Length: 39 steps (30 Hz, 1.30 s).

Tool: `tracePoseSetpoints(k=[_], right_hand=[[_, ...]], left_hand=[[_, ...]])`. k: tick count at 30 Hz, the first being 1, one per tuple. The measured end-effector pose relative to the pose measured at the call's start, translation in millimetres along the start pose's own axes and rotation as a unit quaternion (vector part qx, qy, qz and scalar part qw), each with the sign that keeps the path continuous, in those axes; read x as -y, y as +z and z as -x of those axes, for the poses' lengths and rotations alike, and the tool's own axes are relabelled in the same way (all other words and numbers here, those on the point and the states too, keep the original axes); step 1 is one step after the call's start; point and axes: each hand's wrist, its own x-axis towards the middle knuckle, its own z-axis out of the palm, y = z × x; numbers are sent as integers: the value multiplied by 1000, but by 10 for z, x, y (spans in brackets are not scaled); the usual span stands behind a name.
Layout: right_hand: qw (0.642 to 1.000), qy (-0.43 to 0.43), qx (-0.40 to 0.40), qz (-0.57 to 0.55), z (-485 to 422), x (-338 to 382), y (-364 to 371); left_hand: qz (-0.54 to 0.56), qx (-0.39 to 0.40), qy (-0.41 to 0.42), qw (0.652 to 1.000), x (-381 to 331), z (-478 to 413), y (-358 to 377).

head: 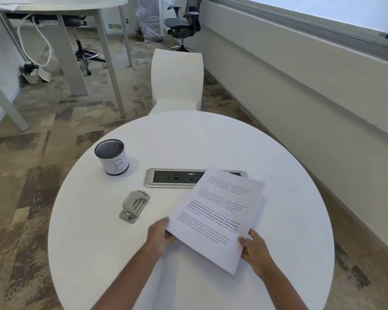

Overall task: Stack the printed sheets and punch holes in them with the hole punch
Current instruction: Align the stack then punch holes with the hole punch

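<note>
I hold a stack of printed sheets [217, 215] with both hands over the round white table [289, 198]. The stack is turned at an angle, and its far corner covers part of the socket panel. My left hand [159, 234] grips the near left edge. My right hand [254, 248] grips the near right edge. The grey metal hole punch [133, 206] lies flat on the table, to the left of the sheets and apart from both hands.
A black mesh pen cup [111, 156] with a white label stands at the table's far left. A silver socket panel [173, 177] is set into the tabletop. A white chair [177, 79] stands beyond the table. A wall ledge runs along the right.
</note>
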Motion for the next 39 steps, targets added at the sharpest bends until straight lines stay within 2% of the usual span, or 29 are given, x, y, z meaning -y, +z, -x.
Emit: tracePoseSetpoints(k=[5,8,13,18,25,39], right_hand=[[990,-32,30,134,39,60,-154],[973,-106,36,203,50,121,-126],[952,-237,-32,192,113,284,-28],[948,-288,-50,125,140,426,46],[965,-246,-24,83,36,299,64],[976,-206,-15,72,-41,246,71]], left_hand=[[-175,84,19,981,-215,12,-90],[-284,114,100,947,-260,22,-22],[-257,149,253,921,-436,91,178],[-252,182,337,889,-631,168,300],[-300,196,316,879,-496,74,156],[-295,177,275,898,-434,-4,30]])
